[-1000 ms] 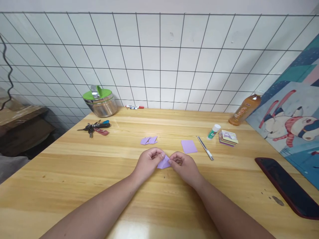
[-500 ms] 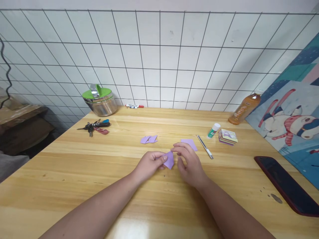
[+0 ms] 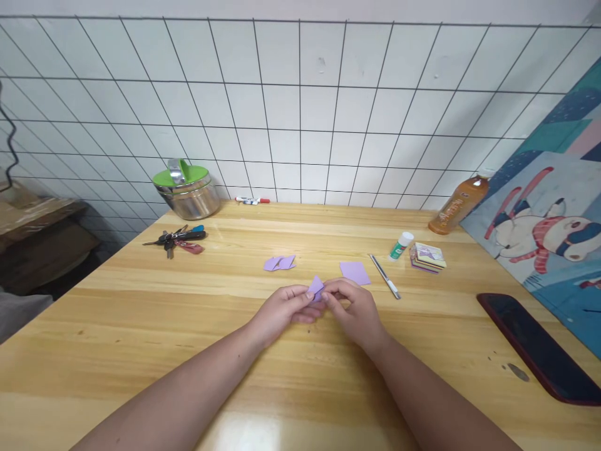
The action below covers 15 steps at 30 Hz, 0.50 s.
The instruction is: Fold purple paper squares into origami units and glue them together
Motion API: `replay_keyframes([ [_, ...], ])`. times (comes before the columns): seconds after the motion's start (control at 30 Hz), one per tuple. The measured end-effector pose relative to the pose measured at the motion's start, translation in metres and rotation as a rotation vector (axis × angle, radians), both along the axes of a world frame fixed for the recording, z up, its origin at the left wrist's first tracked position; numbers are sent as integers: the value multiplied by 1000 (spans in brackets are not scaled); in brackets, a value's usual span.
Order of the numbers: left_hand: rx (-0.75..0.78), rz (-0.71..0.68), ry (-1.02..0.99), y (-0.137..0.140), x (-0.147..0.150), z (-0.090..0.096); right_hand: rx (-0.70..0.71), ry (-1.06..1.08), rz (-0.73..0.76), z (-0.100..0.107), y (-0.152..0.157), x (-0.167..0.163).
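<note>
A small folded piece of purple paper (image 3: 316, 285) is held above the wooden table between my two hands. My left hand (image 3: 287, 308) pinches its left side, thumb on top and fingers underneath. At its right edge my right hand (image 3: 354, 307) grips the paper between thumb and fingertips. Just beyond my hands lie folded purple paper pieces (image 3: 280, 263), side by side and touching or overlapping. A flat purple paper square (image 3: 355, 273) rests past my right hand, with a slim silver-and-white pen-like tool (image 3: 385, 276) to its right.
On the right stand a glue stick (image 3: 400, 246), a stack of small paper (image 3: 427, 257) and a bottle of amber drink (image 3: 459, 203); a phone (image 3: 538, 347) lies nearer. At left are keys (image 3: 176, 240) and a green-lidded steel pot (image 3: 188, 191). A marker (image 3: 252, 201) lies by the tiled wall.
My right hand has moved left and closed on the paper's edge. The paper has been turned or folded, so a pointed tip now faces away from me.
</note>
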State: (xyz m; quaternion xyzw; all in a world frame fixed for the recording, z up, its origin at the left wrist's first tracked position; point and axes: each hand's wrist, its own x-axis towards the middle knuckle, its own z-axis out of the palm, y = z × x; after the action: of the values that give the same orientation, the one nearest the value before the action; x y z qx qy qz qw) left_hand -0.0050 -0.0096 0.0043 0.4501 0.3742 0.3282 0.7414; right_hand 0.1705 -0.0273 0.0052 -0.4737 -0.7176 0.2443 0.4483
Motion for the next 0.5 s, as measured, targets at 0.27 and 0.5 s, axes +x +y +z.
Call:
replay_keyframes([
  [0.27, 160, -92, 213, 0, 3, -1, -166, 86, -64, 0, 2, 0],
  [0.5, 116, -209, 224, 0, -1, 1, -147, 72, -120, 2, 2, -1],
])
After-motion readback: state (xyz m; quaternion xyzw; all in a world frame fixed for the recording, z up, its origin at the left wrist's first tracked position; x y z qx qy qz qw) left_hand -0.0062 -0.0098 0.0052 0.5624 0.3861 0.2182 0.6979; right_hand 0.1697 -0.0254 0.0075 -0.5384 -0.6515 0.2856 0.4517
